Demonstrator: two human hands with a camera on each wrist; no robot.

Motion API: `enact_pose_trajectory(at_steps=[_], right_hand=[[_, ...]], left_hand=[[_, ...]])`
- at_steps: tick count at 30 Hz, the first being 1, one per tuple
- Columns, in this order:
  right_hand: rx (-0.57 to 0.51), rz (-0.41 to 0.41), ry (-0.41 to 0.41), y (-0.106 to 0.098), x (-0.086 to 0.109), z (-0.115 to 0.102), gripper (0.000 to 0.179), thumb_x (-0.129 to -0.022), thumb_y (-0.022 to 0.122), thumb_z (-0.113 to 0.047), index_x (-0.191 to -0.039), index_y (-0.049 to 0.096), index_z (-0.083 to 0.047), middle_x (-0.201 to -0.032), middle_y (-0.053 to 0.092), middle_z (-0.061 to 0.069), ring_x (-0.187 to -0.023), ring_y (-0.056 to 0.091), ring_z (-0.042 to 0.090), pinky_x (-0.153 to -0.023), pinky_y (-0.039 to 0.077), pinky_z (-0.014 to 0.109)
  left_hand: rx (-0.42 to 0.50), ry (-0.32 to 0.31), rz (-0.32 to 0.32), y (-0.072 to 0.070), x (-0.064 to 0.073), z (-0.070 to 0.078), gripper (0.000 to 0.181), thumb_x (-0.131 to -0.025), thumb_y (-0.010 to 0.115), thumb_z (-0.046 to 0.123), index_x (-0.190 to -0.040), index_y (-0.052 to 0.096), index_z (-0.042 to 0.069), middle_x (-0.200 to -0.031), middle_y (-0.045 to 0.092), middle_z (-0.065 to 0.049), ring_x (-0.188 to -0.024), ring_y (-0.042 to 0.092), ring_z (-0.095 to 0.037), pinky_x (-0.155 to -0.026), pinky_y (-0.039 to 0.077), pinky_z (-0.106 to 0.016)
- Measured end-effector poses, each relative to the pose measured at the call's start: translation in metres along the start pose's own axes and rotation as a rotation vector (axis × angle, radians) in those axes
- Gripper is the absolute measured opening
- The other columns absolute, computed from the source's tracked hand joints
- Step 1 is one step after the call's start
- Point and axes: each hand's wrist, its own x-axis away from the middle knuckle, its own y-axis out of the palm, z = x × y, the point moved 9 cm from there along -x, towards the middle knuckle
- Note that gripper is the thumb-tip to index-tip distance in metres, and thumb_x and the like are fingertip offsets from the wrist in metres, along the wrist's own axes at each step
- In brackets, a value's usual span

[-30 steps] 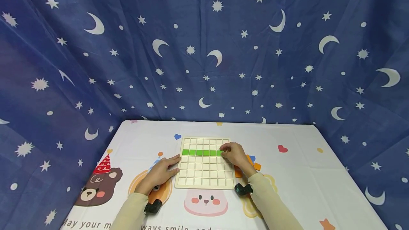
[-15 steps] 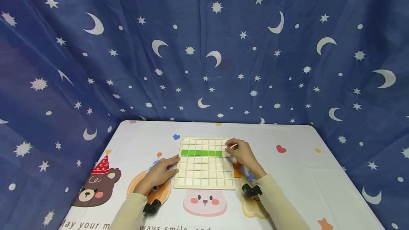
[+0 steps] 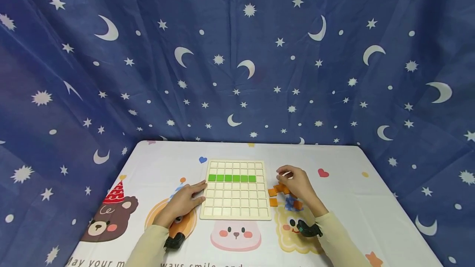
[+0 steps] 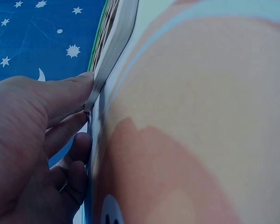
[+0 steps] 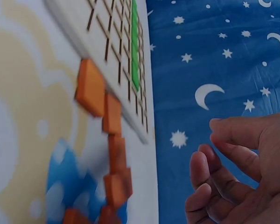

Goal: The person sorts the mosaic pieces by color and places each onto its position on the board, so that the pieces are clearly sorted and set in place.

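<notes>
A square cream grid board lies flat on the table. Several green square tiles fill most of one row, from the left edge; that row's rightmost cell is bare. At the board's left edge my left hand rests with its fingers extended, fingertips and thumb right at the rim. My right hand hovers just right of the board, above loose orange square tiles. In the right wrist view, its fingers are loosely bent with nothing between them. It partly hides the orange tiles in the head view.
A white tablecloth with printed cartoon animals covers the table. Behind and around it hangs a dark blue curtain with moons and stars. A black wrist camera sits on the right wrist, another black camera on the left.
My right hand has drawn back from the right end of the green row, moving right to above the orange tiles. My left hand stays at the board's edge.
</notes>
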Motion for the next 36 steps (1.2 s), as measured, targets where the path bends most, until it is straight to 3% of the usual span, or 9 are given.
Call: enact_pose_trajectory(at_steps=[6, 16, 23, 36], right_hand=[[0.026, 0.015, 0.028, -0.009, 0.007, 0.017, 0.018, -0.088, 0.072, -0.015, -0.105, 0.073, -0.008, -0.097, 0.072, 0.006, -0.085, 0.064, 0.02, -0.065, 0.051, 0.025], [0.034, 0.006, 0.105, -0.014, 0.02, 0.046, 0.019, -0.087, 0.073, -0.014, -0.105, 0.073, -0.008, -0.095, 0.072, 0.007, -0.079, 0.064, 0.016, -0.066, 0.051, 0.024], [0.097, -0.013, 0.152, -0.017, 0.024, 0.064, 0.021, -0.085, 0.076, -0.018, -0.105, 0.073, -0.011, -0.095, 0.071, 0.004, -0.082, 0.065, 0.016, -0.078, 0.054, 0.033], [0.126, -0.054, 0.171, -0.013, 0.026, 0.075, 0.025, -0.074, 0.084, -0.013, -0.097, 0.073, -0.008, -0.088, 0.072, 0.003, -0.077, 0.057, 0.016, -0.073, 0.046, 0.029]], left_hand=[[0.003, -0.003, -0.012, 0.001, 0.0, -0.001, 0.051, -0.094, 0.067, 0.026, -0.142, 0.054, 0.015, -0.154, 0.044, 0.0, -0.137, 0.044, -0.039, -0.108, 0.04, -0.054], [0.009, 0.008, -0.008, 0.0, 0.001, 0.0, 0.051, -0.095, 0.066, 0.026, -0.142, 0.054, 0.013, -0.154, 0.044, 0.0, -0.136, 0.045, -0.04, -0.107, 0.04, -0.054], [0.002, -0.006, -0.008, 0.0, 0.001, -0.001, 0.051, -0.094, 0.067, 0.026, -0.142, 0.054, 0.014, -0.154, 0.044, 0.002, -0.132, 0.049, -0.037, -0.106, 0.042, -0.052], [0.004, -0.013, -0.008, 0.0, 0.0, -0.001, 0.051, -0.094, 0.067, 0.026, -0.142, 0.054, 0.016, -0.154, 0.044, 0.002, -0.132, 0.049, -0.036, -0.105, 0.043, -0.051]])
